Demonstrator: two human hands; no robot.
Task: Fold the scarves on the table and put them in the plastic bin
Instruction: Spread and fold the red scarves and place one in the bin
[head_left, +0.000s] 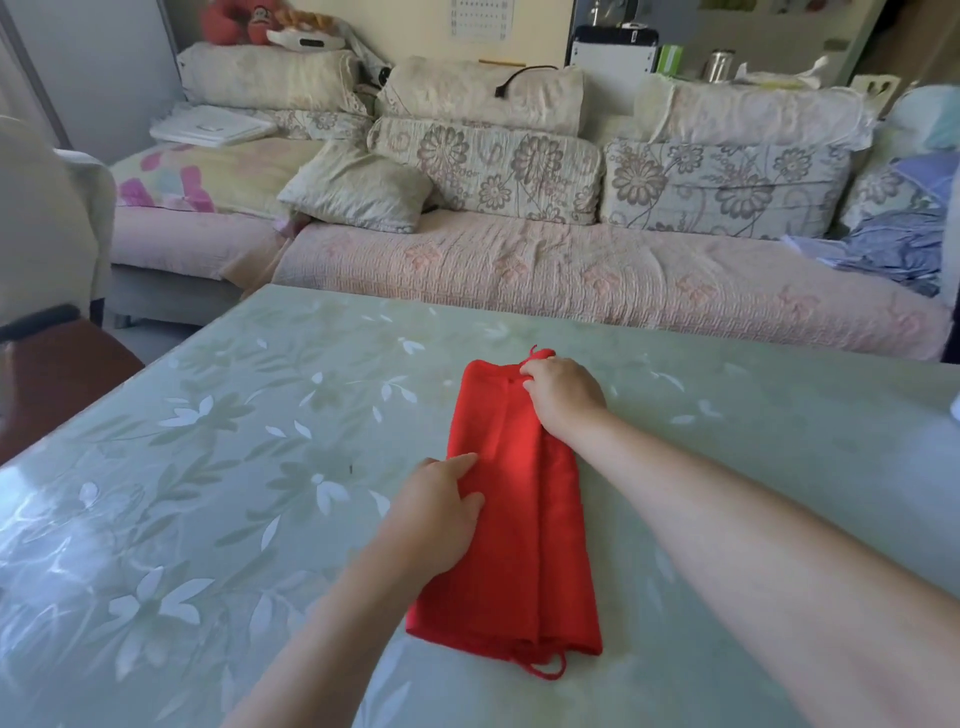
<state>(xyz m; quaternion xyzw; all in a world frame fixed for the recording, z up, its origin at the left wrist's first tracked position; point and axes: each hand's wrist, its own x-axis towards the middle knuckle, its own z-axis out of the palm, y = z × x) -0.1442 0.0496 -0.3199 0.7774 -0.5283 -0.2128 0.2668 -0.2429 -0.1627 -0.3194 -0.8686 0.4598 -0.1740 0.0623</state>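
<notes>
Pale green with white leaf shapes, the desk (208, 441) fills the near half of my feed, and a sofa (571, 275) with flowered cushions (488, 166) runs along its far edge, well beyond both grips.

A red scarf (519, 545) lies flat on the desk, folded into a long strip that runs from near me away toward the sofa. It sits between my two forearms, and a loose red thread loops out at its near end.

My left grip (436, 514) comes in from the lower left and rests palm down on the scarf's left edge, about halfway along it. Its fingers (460, 461) lie nearly straight over the cloth, pressing rather than clasping.

My right grip (563, 395) reaches farther, with the arm stretched out across the scarf's right side. It sits knuckles up at the far end of the strip, fingers curled in and pinching the cloth there. A small red tip sticks out just beyond this grip.
</notes>
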